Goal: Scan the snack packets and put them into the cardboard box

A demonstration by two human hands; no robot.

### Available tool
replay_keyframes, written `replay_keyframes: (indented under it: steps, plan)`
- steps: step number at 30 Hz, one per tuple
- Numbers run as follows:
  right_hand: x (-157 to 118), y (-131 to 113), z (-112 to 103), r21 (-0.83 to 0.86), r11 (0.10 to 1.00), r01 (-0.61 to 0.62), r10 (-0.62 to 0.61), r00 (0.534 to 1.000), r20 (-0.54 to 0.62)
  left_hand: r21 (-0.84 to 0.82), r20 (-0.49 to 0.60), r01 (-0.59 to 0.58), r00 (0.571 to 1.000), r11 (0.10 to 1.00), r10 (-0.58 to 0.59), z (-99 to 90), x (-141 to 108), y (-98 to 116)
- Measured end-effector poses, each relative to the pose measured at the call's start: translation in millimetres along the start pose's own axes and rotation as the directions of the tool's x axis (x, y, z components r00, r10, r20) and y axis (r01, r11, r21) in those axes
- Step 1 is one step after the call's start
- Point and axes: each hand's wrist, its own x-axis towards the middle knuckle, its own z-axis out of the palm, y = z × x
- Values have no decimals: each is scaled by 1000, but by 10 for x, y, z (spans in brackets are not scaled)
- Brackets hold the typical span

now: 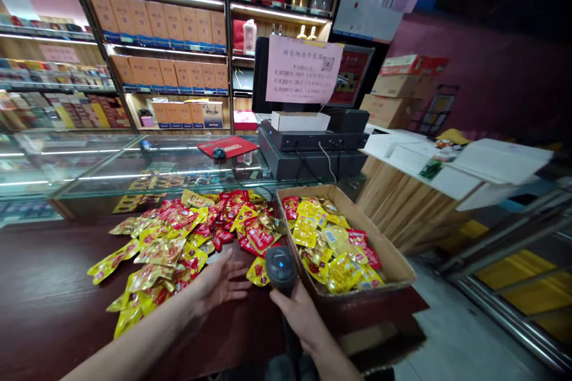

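My right hand (300, 312) is wrapped round the handle of a black barcode scanner (280, 266), which has a small blue light on top. My left hand (222, 281) holds nothing, its fingers apart above the dark red table. Beside it lies a loose pile of yellow, red and gold snack packets (167, 244). One yellow packet (258, 272) sits between my left hand and the scanner. To the right of the scanner, a cardboard box (400, 262) holds more yellow and red packets (339, 241).
Behind the pile runs a glass display counter (111, 172) with a red mouse pad (236, 146) and a mouse (218, 153). A monitor with a pink paper sign (301, 71) stands on dark equipment (308, 158). Shelves with boxed goods (165, 24) line the back; white boxes (482, 169) are at right.
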Motion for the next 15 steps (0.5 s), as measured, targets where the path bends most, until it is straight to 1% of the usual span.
replay_keyframes:
  steps: [3, 7, 9, 10, 11, 12, 13, 14, 15]
  plan:
    - [-39, -54, 3, 37, 996, -84, 82, 995, 49, 28, -20, -53, 998, 998, 54, 37, 37, -41]
    - [-35, -88, 46, 67, 990, -124, 116, 987, 112, 84, 77, -108, 992, 991, 102, 62, 86, -77]
    - [-7, -51, 80, 100, 988, -121, 107, 985, 136, 174, 65, -152, 988, 973, 143, 71, 104, -101]
    - [12, -21, 99, 125, 984, -125, 107, 984, 142, 257, 44, -182, 983, 949, 177, 75, 110, -114]
    - [33, 14, 118, 158, 978, -136, 113, 983, 146, 362, 23, -220, 974, 906, 227, 81, 113, -129]
    - [54, 49, 139, 206, 967, -150, 121, 981, 151, 475, 5, -262, 955, 840, 295, 90, 112, -143]
    - [74, 81, 160, 260, 952, -165, 127, 979, 157, 578, -7, -308, 924, 756, 381, 102, 107, -158]
    - [91, 109, 180, 314, 933, -175, 131, 979, 157, 655, -11, -352, 880, 669, 474, 121, 97, -173]
    - [103, 128, 200, 363, 915, -173, 128, 981, 144, 696, -6, -398, 830, 598, 558, 144, 83, -187]
